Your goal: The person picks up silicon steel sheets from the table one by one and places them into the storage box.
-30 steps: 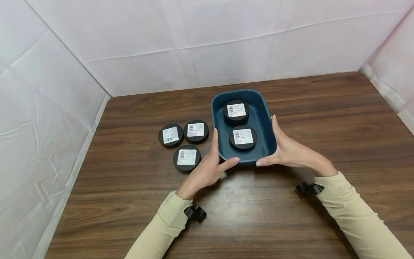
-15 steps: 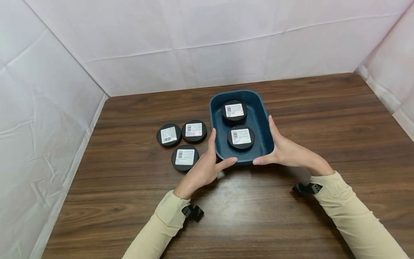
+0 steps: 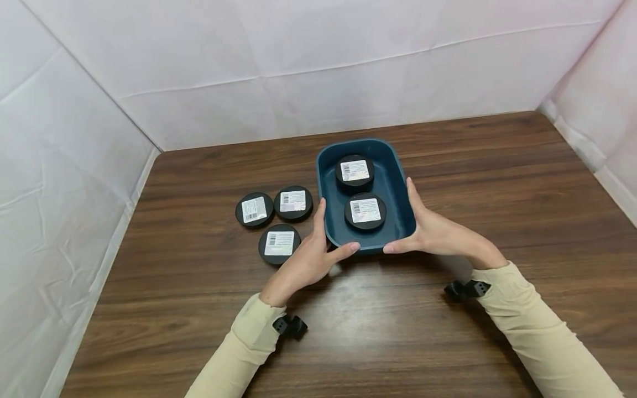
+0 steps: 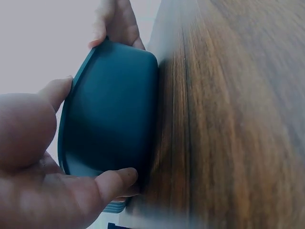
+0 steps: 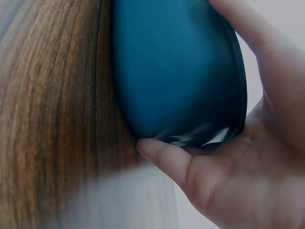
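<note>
A dark blue rectangular tray point(image 3: 390, 182) is between my two hands at the back middle of the table. My left hand point(image 3: 307, 258) grips its near left corner, thumb on the near rim and fingers along the left side. The right hand point(image 3: 434, 235) holds the opposite near corner in the same way. Inside the tray, a black round disc with a white barcode label point(image 3: 365, 211) lies near the front; behind it a thicker labelled black one point(image 3: 355, 171) sits. Both wrist views show the tray's outer wall point(image 4: 114, 105) close to the wood, fingers against its side.
To the left of the tray, three more labelled black discs lie on the wooden table: a far left disc point(image 3: 255, 210), one beside it point(image 3: 293, 203), and a nearer one point(image 3: 279, 244) close to my left hand. White sheeting point(image 3: 278, 105) stands behind the table.
Tray, hands, discs and table have all shifted slightly left together in the head view. Both hands keep their hold on the tray, and the discs lie as before.
</note>
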Available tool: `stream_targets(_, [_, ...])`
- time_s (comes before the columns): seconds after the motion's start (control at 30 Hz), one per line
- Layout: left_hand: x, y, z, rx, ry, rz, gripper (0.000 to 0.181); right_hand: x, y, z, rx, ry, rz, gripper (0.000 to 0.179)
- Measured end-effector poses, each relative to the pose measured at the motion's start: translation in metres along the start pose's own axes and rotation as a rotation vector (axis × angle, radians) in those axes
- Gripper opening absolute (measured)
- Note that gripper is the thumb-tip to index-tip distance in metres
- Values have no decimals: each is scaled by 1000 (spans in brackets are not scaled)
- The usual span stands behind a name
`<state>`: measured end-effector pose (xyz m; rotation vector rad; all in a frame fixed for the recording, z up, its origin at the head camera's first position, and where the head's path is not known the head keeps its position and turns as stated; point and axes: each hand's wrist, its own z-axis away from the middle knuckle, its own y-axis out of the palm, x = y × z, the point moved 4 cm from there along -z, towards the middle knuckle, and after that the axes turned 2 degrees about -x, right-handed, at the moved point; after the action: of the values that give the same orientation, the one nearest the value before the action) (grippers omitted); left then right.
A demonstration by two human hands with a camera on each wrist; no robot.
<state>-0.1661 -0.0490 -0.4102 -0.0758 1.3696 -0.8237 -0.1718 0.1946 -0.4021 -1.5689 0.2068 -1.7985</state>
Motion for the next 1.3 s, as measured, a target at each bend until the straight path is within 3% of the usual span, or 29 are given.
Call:
stream_targets(0.53, [-1, -6, 2, 14, 24, -11, 108, 0, 1, 0, 7, 22, 2, 140])
stream_targets(0.8, [-2, -16, 1, 30, 37, 22, 103, -1, 1, 0, 6, 17, -1, 141])
stream_targets(1.3, [-4, -31, 1, 4, 46, 18, 96, -1, 0, -1, -2, 15, -5, 142])
